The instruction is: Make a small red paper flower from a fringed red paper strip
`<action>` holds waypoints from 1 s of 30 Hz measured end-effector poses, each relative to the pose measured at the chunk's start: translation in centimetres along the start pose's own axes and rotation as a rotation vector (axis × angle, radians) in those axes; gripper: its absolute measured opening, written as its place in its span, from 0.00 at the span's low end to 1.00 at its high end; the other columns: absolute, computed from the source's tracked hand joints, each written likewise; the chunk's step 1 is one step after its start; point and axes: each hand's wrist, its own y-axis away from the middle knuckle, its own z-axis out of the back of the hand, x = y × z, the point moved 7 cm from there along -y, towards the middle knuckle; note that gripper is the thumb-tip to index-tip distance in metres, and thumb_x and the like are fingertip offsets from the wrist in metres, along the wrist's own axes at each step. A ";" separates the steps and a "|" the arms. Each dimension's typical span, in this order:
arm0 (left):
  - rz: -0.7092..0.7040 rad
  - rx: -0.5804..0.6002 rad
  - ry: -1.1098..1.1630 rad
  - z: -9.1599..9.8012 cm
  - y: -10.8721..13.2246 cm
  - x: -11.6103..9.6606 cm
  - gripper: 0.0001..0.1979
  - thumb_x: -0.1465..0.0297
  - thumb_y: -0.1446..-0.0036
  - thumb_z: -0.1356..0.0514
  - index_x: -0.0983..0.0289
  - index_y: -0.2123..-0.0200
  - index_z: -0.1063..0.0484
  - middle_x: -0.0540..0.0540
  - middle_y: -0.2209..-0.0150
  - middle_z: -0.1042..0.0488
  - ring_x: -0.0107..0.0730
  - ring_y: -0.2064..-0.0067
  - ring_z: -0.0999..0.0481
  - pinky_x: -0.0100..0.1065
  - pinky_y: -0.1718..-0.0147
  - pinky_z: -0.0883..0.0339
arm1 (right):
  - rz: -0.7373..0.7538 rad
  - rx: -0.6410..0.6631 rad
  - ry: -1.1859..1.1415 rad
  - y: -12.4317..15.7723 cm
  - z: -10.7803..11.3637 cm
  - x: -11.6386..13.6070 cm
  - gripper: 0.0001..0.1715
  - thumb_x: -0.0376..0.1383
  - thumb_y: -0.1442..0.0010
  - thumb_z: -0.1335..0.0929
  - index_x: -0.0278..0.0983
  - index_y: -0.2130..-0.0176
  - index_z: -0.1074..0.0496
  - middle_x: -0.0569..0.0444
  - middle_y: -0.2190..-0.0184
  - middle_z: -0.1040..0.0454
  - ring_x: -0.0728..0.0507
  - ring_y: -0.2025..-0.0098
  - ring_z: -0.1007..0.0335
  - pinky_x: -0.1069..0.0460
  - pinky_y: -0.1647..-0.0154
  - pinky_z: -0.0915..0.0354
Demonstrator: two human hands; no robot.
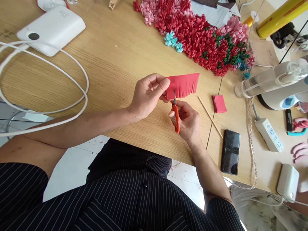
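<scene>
My left hand (pixel 146 95) pinches the left end of a red paper strip (pixel 184 84) whose lower edge is cut into a fringe. It is held above the wooden table (pixel 115 59). Just below it, my right hand (pixel 187 121) grips small orange snips (pixel 176 118) whose blades point up at the strip's lower left edge. A folded red paper piece (pixel 219 103) and a thin wooden stick (pixel 209 116) lie to the right of my hands.
A heap of red, pink and green paper flowers (pixel 200 33) fills the far middle. A white device (pixel 51 29) and looped white cable (pixel 39 85) lie left. Right: black phone (pixel 230 151), power strip (pixel 268 134), white appliance (pixel 279 82), yellow roll (pixel 283 13). Another person's arm (pixel 307 197) shows at the far right.
</scene>
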 end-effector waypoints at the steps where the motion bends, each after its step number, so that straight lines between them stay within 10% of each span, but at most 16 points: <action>1: 0.002 -0.003 0.005 0.0 0.0 0.0 0.21 0.47 0.34 0.36 0.60 0.65 0.29 0.50 0.69 0.21 0.26 0.69 0.18 0.27 0.71 0.22 | 0.000 0.000 -0.002 0.0 0.0 0.0 0.37 0.59 0.53 0.19 0.38 0.55 0.25 0.65 0.75 0.32 0.55 0.76 0.42 0.53 0.75 0.43; 30: 0.073 -0.034 -0.020 -0.5 0.8 -0.8 0.18 0.55 0.32 0.37 0.61 0.67 0.32 0.47 0.73 0.23 0.23 0.74 0.21 0.25 0.75 0.27 | -0.008 -0.015 -0.022 -0.2 0.2 -0.3 0.37 0.60 0.55 0.19 0.39 0.58 0.26 0.65 0.77 0.32 0.54 0.77 0.40 0.53 0.75 0.42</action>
